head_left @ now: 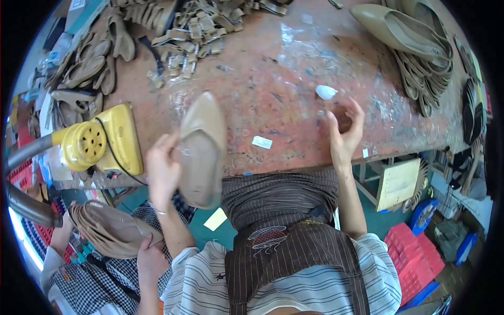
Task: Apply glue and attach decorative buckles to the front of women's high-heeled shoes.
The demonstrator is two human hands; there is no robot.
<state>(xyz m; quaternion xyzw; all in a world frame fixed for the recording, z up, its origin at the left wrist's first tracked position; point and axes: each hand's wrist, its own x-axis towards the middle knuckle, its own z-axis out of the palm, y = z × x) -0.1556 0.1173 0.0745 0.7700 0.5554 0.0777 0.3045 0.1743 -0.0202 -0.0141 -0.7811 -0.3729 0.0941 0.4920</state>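
Observation:
My left hand [164,168] grips a beige pointed-toe shoe [202,149] by its side, toe pointing away over the front edge of a worn reddish workbench [273,89]. My right hand [344,134] is raised over the bench edge with fingers spread and curled, holding nothing. A small white scrap [325,92] lies on the bench just beyond its fingertips. A white label [262,142] lies between the shoe and my right hand.
A yellow heat blower [102,142] sits at the bench's left. Beige straps and cut pieces [194,29] lie at the back, stacked beige shoes [420,47] at the right. Another person at lower left holds stacked shoe parts [107,228]. Red crates [417,257] stand on the floor.

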